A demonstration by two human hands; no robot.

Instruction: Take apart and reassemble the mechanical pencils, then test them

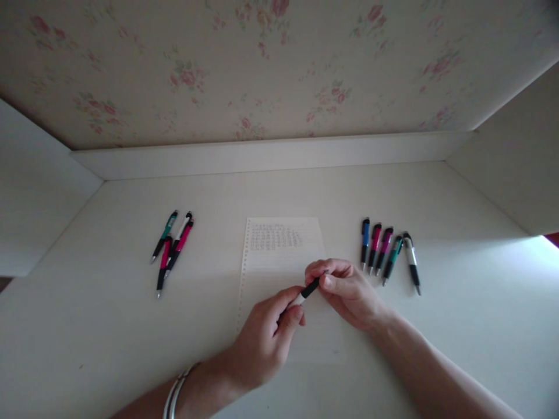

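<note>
White desk [109,326] in an alcove, floral wallpaper [262,64] behind

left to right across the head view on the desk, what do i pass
pile of pens → left hand → black and white pen gripped by both hands → right hand → row of five pens

A single head-worn camera looks forward and steeply down over a white desk [109,326], facing the floral wallpaper [262,70] at its back. It sits close: both forearms [437,366] enter from the bottom edge, the left hand [262,340] and right hand [349,295] meeting on a pen [308,290] at centre frame above a lined sheet [279,256], side panels [35,192] closing both margins.
</note>
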